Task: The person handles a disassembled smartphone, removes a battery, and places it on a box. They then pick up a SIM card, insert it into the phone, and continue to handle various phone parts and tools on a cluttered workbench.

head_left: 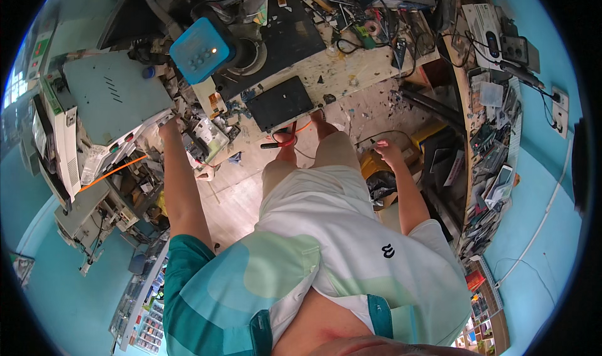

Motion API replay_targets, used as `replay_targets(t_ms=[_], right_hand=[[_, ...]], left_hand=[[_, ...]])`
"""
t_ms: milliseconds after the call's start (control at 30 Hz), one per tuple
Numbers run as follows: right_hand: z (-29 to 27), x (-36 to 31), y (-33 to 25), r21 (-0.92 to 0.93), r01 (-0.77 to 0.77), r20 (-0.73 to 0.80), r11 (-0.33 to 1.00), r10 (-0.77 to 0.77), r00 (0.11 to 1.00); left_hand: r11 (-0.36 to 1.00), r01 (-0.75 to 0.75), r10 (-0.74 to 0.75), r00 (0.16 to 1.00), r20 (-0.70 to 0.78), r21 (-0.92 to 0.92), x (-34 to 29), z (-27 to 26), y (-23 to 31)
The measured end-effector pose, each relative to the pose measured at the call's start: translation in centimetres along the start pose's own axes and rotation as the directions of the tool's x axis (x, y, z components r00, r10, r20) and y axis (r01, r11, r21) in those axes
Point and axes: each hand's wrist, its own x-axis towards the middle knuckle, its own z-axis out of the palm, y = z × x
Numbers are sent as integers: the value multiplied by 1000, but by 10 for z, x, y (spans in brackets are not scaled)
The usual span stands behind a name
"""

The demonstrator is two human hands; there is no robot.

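Note:
My left arm reaches forward, and my left hand [168, 128] is at the front edge of a grey metal machine [119, 96] with slots in its top. Its fingers are too small and partly hidden to read. My right hand [389, 151] hangs in the air right of my knees, fingers loosely bent and partly apart, with nothing visible in it. Ahead of my knees, a flat black rectangular device [280, 104] lies at the near edge of the workbench [351, 68]. A red loop with a black handle-like end [269, 146] hangs by my legs.
A blue box with knobs and a lit lamp [200, 50] stands at the back left. Dark mats, cables and small parts crowd the bench. Right of me is a shelf piled with electronic parts [492, 162]; a wall socket [560, 111] has plugs in it. Scraps litter the floor.

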Motion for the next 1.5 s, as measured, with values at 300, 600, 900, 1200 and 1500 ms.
replay_targets(t_ms=[300,600,900,1200,1500], right_hand=[[-12,-5,-3,97,-247,32,964,245,969],[-13,19,-36,120,-246,94,962,236,967],[-15,50,-64,146,-210,166,967,185,969],[8,72,-96,59,-237,345,970,203,916],[46,90,-162,-462,72,573,884,235,785]], left_hand=[[969,6,-18,999,-45,-249,-6,7,-2],[935,54,-58,998,-1,-350,-35,-12,-4],[903,-29,102,984,149,-428,-121,-59,-24],[871,-210,265,962,64,-445,-171,-88,-66],[958,-34,-1,993,-121,-286,-293,-112,-264]])
